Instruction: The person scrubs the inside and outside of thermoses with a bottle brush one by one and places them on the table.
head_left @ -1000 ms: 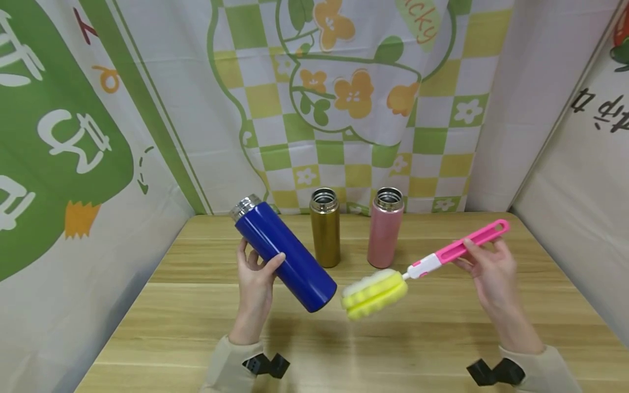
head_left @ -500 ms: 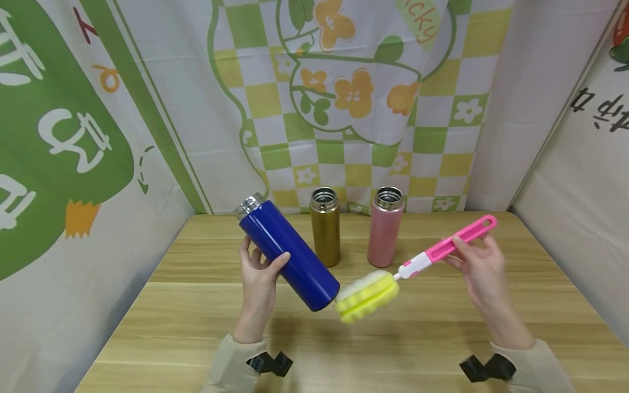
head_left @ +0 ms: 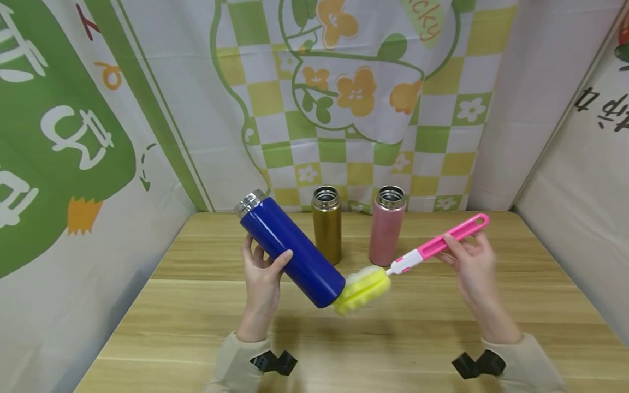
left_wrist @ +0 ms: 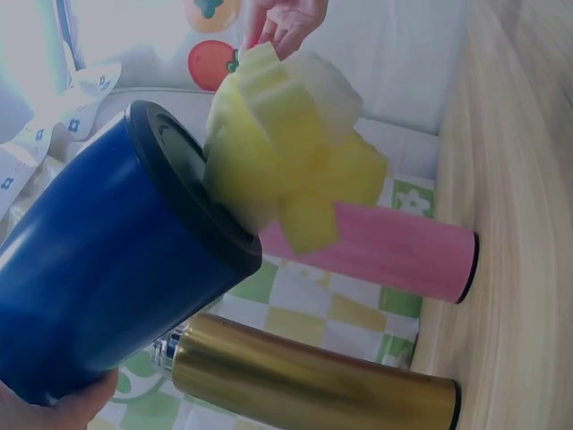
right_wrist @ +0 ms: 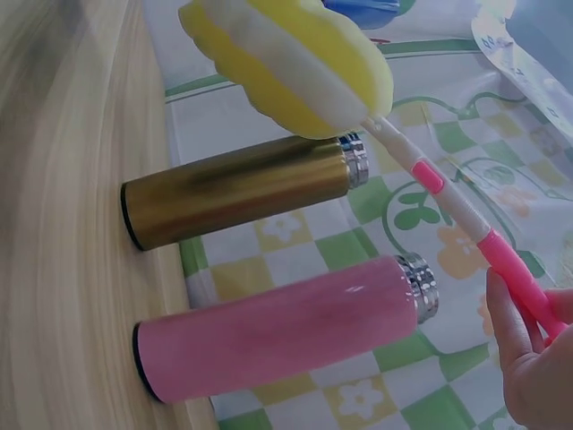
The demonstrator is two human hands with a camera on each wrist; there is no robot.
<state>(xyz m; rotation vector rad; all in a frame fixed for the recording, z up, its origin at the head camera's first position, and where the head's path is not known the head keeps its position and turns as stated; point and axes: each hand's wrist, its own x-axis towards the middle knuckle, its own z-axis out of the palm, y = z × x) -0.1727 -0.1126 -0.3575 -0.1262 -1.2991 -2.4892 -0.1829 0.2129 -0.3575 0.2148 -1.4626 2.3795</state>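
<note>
My left hand (head_left: 262,284) grips a blue thermos bottle (head_left: 295,254), tilted with its bare steel mouth up to the left and its base down to the right. In my right hand (head_left: 474,275) is the pink handle of a bottle brush (head_left: 366,289) with a yellow and white sponge head. That sponge head is at the base of the blue bottle; in the left wrist view the sponge (left_wrist: 286,134) overlaps the dark base rim, and whether they touch I cannot tell. Behind them stand a gold thermos bottle (head_left: 327,229) and a pink thermos bottle (head_left: 387,229), both upright and without lids.
The wooden table (head_left: 196,327) lies under both hands. A patterned cloth (head_left: 275,109) hangs along its back edge, close behind the two standing bottles. Printed cloth walls rise at the left and right sides.
My right hand has moved left with the bottle brush, bringing the sponge head up to the blue bottle's base. The blue bottle has shifted slightly right. The gold and pink bottles stay in place.
</note>
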